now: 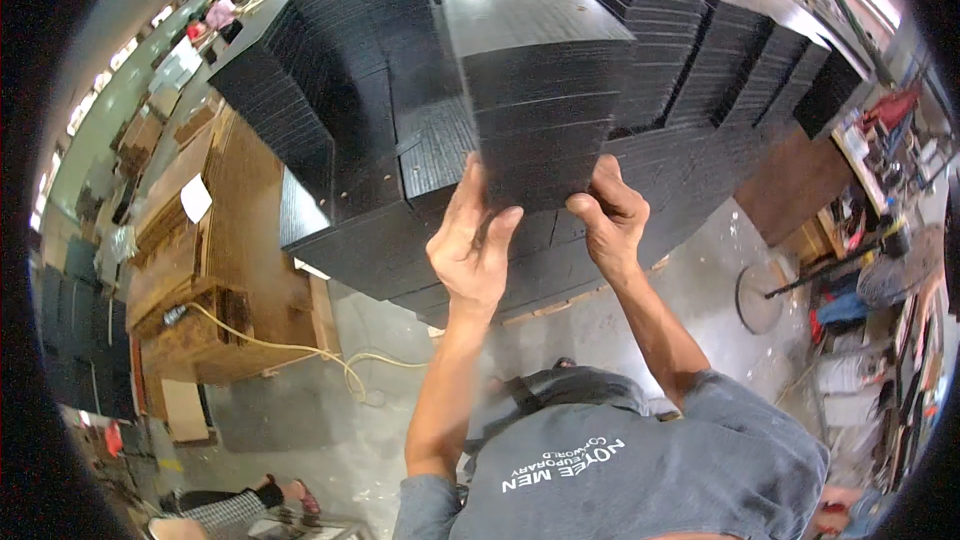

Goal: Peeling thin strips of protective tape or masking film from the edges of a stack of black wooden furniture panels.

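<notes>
A thick stack of black boards (pixel 545 105) stands in front of me, its near end facing me and its shiny top running away. My left hand (pixel 475 250) presses on the stack's left side near the bottom, fingers pointing up along it and thumb toward the front. On the opposite side, my right hand (pixel 612 215) grips the lower right edge with bent fingers, its thumb at the front. The stack sits between both hands, above a lower layer of black boards (pixel 660 175). Some fingertips are hidden behind the stack's sides.
More black board stacks (pixel 655 50) stand on the right, and others (pixel 360 70) on the left. A brown wooden cabinet (pixel 240 240) is at the left, with a yellow cable (pixel 270 344) trailing over the floor. At the right stands a fan (pixel 890 275). People (pixel 218 18) are far left.
</notes>
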Tool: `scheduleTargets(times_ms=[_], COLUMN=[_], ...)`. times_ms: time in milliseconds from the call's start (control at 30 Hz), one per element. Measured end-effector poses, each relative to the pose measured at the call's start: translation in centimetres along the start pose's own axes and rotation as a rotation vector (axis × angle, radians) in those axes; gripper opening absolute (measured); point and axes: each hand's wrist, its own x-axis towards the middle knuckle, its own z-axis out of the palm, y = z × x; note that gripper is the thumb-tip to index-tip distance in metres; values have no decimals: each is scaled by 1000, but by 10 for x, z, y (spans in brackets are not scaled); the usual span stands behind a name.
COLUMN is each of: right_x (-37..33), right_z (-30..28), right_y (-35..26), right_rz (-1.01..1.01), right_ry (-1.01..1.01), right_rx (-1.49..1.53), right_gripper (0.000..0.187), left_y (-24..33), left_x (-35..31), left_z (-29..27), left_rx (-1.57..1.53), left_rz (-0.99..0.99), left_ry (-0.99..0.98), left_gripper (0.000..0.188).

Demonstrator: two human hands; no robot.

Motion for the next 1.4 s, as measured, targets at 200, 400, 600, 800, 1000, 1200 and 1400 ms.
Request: scheduleTargets(times_ms=[200,400,600,800,1000,1200,1400], right_x=[-4,-10,-15,-54,-123,-145,-126], right_z=[-8,-5,-13,-26,15,34,51], right_y=[3,1,15,24,9,7,-8], right_rz=[4,56,68,300,720,704,740], right_ry=[-64,-11,27,122,-87,-168,-110], right_rx=[-51,-40,35,50,-157,-234,-108], right_gripper=[44,42,39,32,29,27,25], left_y=[-6,0,-11,13,1,-4,-9], left_x=[-13,-20,-34,20,67,69,52], left_z=[-6,-6,-24,-87,-131,-143,-159], left_rx=[-28,-106,-63,469,877,731,527], left_rz=[29,-105,-250,305,275,365,568], left_ry=[66,139,86,39,-271,-367,-211], left_gripper=[36,30,31,40,64,42,25])
